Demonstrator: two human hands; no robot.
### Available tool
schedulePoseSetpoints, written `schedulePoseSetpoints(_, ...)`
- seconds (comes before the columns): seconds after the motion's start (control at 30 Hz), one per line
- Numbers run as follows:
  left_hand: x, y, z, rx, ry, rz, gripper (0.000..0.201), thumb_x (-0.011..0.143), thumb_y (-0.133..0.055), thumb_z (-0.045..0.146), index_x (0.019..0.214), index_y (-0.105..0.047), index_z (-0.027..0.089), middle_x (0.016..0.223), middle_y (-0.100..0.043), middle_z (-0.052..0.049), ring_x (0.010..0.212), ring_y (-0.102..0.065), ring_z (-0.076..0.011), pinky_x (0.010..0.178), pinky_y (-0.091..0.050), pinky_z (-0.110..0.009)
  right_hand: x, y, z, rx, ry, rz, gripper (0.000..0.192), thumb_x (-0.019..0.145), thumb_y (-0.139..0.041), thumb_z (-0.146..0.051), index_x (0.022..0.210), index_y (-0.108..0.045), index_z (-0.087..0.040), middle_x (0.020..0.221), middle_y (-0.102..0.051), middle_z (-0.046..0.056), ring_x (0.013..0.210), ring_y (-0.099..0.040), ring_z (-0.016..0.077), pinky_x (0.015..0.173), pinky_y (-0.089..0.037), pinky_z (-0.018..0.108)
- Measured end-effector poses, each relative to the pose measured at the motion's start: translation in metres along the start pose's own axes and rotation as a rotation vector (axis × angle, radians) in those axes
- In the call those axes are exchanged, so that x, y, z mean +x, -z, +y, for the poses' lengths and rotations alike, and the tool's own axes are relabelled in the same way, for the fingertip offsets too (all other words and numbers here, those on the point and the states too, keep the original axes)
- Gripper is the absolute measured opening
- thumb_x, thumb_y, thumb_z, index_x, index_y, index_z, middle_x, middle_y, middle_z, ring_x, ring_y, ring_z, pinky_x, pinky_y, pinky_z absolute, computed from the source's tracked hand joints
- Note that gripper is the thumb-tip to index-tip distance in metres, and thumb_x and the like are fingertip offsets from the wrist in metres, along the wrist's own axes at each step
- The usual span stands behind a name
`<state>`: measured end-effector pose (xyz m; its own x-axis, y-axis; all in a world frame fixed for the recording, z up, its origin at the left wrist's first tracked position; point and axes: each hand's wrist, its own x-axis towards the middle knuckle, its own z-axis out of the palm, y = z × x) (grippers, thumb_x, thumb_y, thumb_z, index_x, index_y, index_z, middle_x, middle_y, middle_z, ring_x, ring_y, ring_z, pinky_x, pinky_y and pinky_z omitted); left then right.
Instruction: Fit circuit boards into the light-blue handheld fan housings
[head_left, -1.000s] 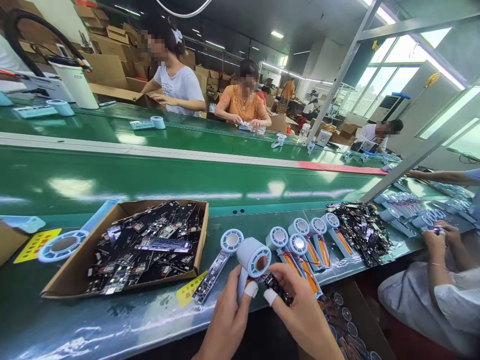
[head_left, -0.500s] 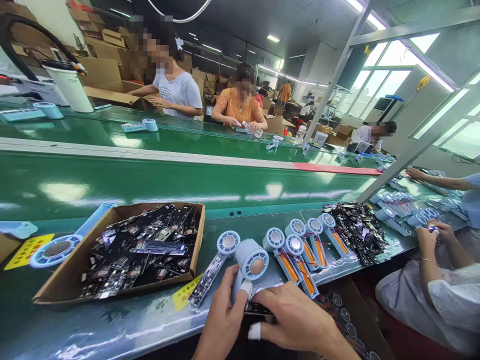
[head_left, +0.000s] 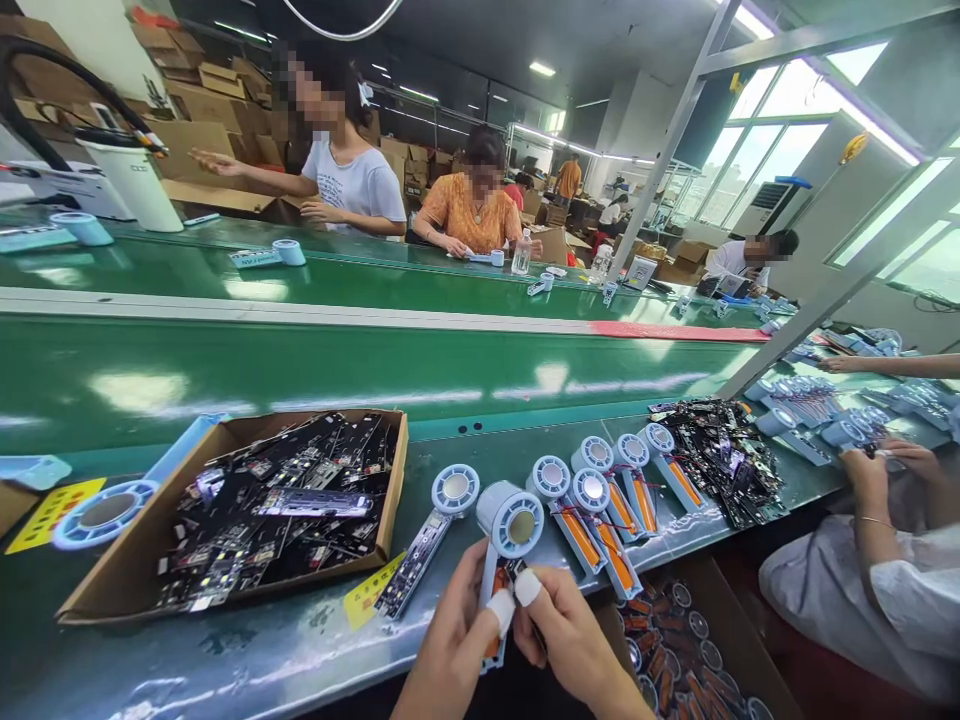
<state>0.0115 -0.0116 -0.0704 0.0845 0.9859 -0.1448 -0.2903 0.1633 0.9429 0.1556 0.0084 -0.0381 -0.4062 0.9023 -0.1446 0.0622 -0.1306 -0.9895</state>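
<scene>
A light blue handheld fan (head_left: 496,515) is upright above the table's near edge, its round head facing me. My left hand (head_left: 456,630) is closed around its open handle, where a bit of orange shows. At the top of that handle, my right hand (head_left: 561,630) pinches a small black circuit board (head_left: 515,568). White covers wrap both thumb tips and hide part of the board. Just left of the held fan lies another fan (head_left: 455,488) with a black board in its handle. To the right, several opened fans (head_left: 592,490) show orange parts and red wires.
A cardboard box (head_left: 399,490) of black circuit boards stands at left, beside yellow labels (head_left: 367,590). More boards form a pile (head_left: 724,465) at right. Below the edge, a carton holds several fan parts (head_left: 675,640). A co-worker's hands (head_left: 870,470) work at right. A green belt (head_left: 375,365) runs behind.
My right hand has turned upward and now holds the circuit board against the fan handle; before, the board was lower and level. The co-worker across at left has stretched out an arm.
</scene>
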Motion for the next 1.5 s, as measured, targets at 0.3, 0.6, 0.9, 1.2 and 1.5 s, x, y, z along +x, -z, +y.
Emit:
schedulePoseSetpoints(0.3,0.007,-0.001,-0.015,0.211,0.029,0.207,0.058,0.091,-0.051,0.056,0.136,-0.055,0.019,0.144,-0.059,-0.013,0.13,-0.057,-0.0293,0.106,-0.049,-0.039,-0.02,-0.005,0.023,-0.168,0.196,0.239,0.046,0.094,-0.062,-0.054,0.123,-0.06,-0.019,0.083,-0.068,0.004,0.068,-0.063,0.0158,0.063,-0.053,0.024)
schedulePoseSetpoints(0.6,0.001,-0.03,0.005,0.131,0.132,0.358,0.058,0.098,-0.039,0.045,0.15,-0.036,0.02,0.162,-0.038,-0.009,0.153,-0.027,-0.0237,0.124,-0.024,-0.039,-0.019,-0.015,0.036,-0.769,0.494,0.468,0.048,0.102,-0.045,-0.017,0.15,-0.049,-0.023,0.121,-0.072,0.011,0.101,-0.074,0.0202,0.083,-0.061,0.025)
schedulePoseSetpoints(0.9,0.002,-0.025,-0.014,0.203,0.027,0.315,0.061,0.099,-0.04,0.047,0.153,-0.032,0.019,0.162,-0.037,-0.011,0.151,-0.031,-0.0247,0.123,-0.03,-0.041,-0.019,-0.02,0.002,-1.348,0.586,0.387,0.068,0.097,-0.035,-0.014,0.162,-0.015,-0.009,0.066,-0.068,0.004,0.046,-0.065,0.0209,0.04,-0.051,0.027)
schedulePoseSetpoints(1.2,0.015,-0.014,-0.009,0.478,-0.044,0.186,0.049,0.098,-0.041,0.042,0.139,-0.055,0.019,0.144,-0.06,-0.012,0.135,-0.055,-0.0274,0.107,-0.051,-0.045,-0.01,-0.02,0.013,-1.312,0.653,0.503,0.069,0.101,-0.021,-0.016,0.159,0.014,-0.005,0.099,-0.075,0.018,0.072,-0.075,0.0241,0.056,-0.063,0.029)
schedulePoseSetpoints(1.5,0.003,0.021,0.024,1.506,-0.756,0.757,0.035,0.1,-0.039,0.029,0.106,-0.068,0.01,0.103,-0.068,-0.017,0.093,-0.064,-0.0313,0.077,-0.053,-0.044,0.007,0.01,0.04,-1.225,0.706,0.523,0.061,0.104,-0.031,-0.018,0.163,-0.015,-0.016,0.123,-0.068,0.018,0.11,-0.07,0.0308,0.082,-0.065,0.044)
